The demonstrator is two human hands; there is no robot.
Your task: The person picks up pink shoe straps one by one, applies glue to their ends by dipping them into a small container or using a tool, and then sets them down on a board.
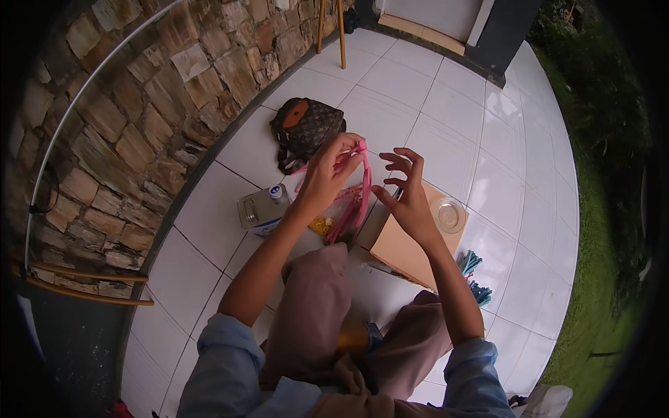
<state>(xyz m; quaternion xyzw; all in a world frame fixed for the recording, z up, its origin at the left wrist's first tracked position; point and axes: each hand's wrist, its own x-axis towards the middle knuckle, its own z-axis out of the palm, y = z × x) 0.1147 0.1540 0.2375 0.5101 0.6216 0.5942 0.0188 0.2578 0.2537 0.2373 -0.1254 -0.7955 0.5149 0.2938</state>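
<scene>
In the middle of the frame, the left hand (333, 171) pinches the top of some long pink strips (363, 197), and the rest hang down toward the knees (317, 282). Just to its right, the right hand (411, 202) is wide, with its fingers spread and bent; I see nothing in it, and it looks apart from the strips. The strips could slip, since only one hand's fingertips hold them. They could also get tangled, because the long ends hang so close together. Near the middle, those ends could drag through the yellow bits (321, 224) and mess them up; I cannot tell what the bits sit in. Right of the middle, a clear round dish (449, 214) sits on the cardboard box (397, 245), near the right forearm (446, 279), so a bump might knock it off. Left of the middle, the metal can (259, 209) stands near the left forearm (272, 254), and a big swing that way might tip it.
</scene>
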